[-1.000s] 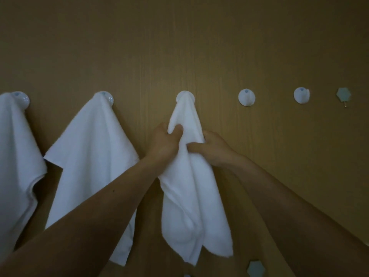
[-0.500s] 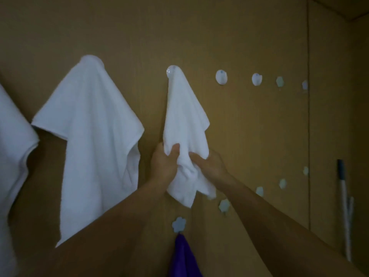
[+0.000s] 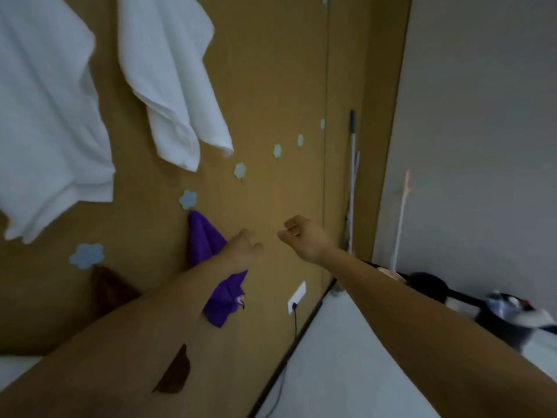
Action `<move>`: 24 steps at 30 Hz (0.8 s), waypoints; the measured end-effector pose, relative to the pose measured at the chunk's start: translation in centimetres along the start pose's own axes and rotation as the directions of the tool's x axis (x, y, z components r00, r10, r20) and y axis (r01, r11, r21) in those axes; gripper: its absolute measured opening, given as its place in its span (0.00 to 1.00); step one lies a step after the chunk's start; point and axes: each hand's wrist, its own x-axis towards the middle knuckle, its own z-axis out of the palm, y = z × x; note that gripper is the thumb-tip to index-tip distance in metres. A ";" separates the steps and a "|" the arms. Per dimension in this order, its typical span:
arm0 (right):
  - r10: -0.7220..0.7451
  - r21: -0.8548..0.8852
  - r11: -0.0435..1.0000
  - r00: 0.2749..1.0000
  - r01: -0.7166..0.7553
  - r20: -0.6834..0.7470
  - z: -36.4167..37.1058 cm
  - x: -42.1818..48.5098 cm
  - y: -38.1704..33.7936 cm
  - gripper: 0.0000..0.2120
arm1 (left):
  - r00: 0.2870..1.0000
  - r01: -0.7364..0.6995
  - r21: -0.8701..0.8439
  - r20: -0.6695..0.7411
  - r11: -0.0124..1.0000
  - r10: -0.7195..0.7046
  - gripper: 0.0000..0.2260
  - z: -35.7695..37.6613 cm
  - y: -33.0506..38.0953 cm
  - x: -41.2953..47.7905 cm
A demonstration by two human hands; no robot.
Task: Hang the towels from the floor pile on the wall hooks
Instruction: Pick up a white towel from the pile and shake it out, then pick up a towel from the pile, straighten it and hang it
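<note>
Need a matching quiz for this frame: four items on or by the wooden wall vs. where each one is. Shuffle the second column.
Items
1. purple cloth
2. brown cloth
3. white outlet plate
4. grey pole

Places
A. stands at the wall's right end, near the corner
B. hangs from the small flower hook
C. low on the wall, with a dark cable running down from it
D. just below the large flower hook, lower left

Pairs: 1-B, 2-D, 3-C, 4-A
</note>
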 end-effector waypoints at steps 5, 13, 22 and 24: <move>0.187 -0.126 0.974 0.982 -0.190 -0.034 -3.1 -9.5 7.8 0.24 | 0.979 -0.154 0.103 0.152 0.983 0.137 0.22 8.9 5.3 -2.3; 0.519 -0.089 0.833 0.827 -0.545 -0.215 -9.8 -30.9 20.7 0.24 | 0.826 -0.385 0.111 0.484 0.916 0.288 0.21 25.8 17.7 -12.4; 0.772 -0.008 0.584 0.559 -0.812 -0.302 -15.3 -54.1 29.3 0.23 | 0.586 -0.573 0.087 0.739 0.815 0.334 0.31 42.4 26.1 -28.0; 0.812 0.033 0.537 0.505 -0.843 -0.292 -15.4 -57.1 30.8 0.24 | 0.536 -0.596 0.091 0.785 0.798 0.311 0.31 45.1 26.5 -29.8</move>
